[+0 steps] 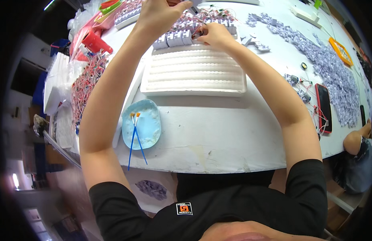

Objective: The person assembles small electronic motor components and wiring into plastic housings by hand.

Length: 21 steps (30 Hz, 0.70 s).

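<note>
At the top of the head view, my left hand is closed, its fingers partly cut off by the frame edge. A small grey-white part shows at its fingertips. My right hand pinches at the front row of small white plastic housings, by thin red and dark wires. Whatever lies between those fingertips is too small to make out. The housings stand in rows at the far end of a white ridged foam tray, with wires tangled over them. Bare ridges show on the tray's near part.
A light blue dish holds two blue-handled brushes. Bundled red wires and a red cup are at left. On the right lie a phone, an orange frame and heaped small grey-white parts. Another person's knee shows far right.
</note>
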Available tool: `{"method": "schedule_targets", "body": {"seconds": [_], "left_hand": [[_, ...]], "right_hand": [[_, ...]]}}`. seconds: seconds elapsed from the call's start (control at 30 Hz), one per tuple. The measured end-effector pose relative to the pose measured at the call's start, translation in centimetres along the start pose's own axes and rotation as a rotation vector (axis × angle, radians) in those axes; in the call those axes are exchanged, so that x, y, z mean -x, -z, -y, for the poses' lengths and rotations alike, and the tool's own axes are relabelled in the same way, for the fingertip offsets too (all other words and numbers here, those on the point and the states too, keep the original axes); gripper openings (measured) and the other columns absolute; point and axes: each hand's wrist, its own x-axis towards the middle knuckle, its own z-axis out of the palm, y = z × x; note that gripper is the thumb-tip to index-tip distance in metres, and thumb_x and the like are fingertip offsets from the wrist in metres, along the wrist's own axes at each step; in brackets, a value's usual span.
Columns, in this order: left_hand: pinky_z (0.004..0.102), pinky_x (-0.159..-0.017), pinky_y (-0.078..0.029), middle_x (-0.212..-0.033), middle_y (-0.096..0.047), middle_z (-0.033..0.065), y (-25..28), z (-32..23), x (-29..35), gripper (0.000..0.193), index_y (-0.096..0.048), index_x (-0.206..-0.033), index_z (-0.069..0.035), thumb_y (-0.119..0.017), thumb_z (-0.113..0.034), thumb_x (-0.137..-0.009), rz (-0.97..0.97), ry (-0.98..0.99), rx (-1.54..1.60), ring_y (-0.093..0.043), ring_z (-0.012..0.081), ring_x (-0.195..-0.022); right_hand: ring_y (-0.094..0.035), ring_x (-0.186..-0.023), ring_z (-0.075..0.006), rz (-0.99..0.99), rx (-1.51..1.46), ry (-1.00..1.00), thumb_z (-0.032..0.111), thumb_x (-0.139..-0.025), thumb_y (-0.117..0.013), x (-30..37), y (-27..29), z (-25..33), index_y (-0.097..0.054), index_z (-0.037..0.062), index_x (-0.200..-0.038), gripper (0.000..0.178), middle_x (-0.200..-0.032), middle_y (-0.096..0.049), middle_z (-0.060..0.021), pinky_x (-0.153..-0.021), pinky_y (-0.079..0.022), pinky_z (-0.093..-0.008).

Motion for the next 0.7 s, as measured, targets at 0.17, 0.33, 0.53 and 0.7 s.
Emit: {"method": "schedule_targets", "body": {"seconds": [0.17,0.33,0.53,0.7], "left_hand": [[0.0281,-0.065,-0.054,-0.09,-0.073,0.0145,1.4,0.4,0.8,0.031,-0.069,-0.106,0.006,-0.072,-0.021,-0.09,0.022,0.138,0.069,-0.067,0.0173,-0.076],[0.0278,-0.064,-0.055,-0.088,-0.072,0.0154,1.2,1.3,1.5,0.027,-0.069,-0.103,0.007,-0.072,-0.016,-0.088,-0.021,0.003,0.1,-0.067,0.0168,-0.075],[0.0297,-0.067,-0.056,-0.088,-0.072,0.0172,1.0,2.6,1.6,0.024,-0.069,-0.102,0.008,-0.072,-0.011,-0.087,-0.02,0.001,0.106,-0.069,0.0189,-0.078],[0.0304,-0.07,-0.056,-0.089,-0.073,0.0179,1.5,1.9,1.9,0.027,-0.069,-0.104,0.008,-0.072,-0.014,-0.088,-0.013,0.044,0.125,-0.07,0.02,-0.08]], "right_hand": [[-0.067,-0.065,-0.0178,0.039,-0.027,-0.046,0.015,-0.082,-0.072,0.0,0.2,0.7,-0.07,0.003,-0.114,0.034,-0.071,-0.069,-0.0088,-0.066,-0.052,-0.0328],[-0.061,-0.071,-0.0171,-0.193,0.09,0.155,0.019,-0.086,-0.073,0.0,-2.1,-1.1,-0.071,0.0038,-0.112,0.03,-0.077,-0.062,-0.0067,-0.068,-0.049,-0.0338],[-0.065,-0.094,-0.0339,-0.171,0.226,0.164,0.024,-0.084,-0.073,0.5,-1.7,0.7,-0.071,0.0017,-0.105,0.031,-0.1,-0.068,-0.0163,-0.085,-0.05,-0.0422],[-0.067,-0.093,-0.0339,-0.274,0.257,0.163,0.022,-0.083,-0.073,0.8,-1.8,0.7,-0.07,0.0007,-0.103,0.029,-0.097,-0.07,-0.0184,-0.085,-0.051,-0.041]]}}
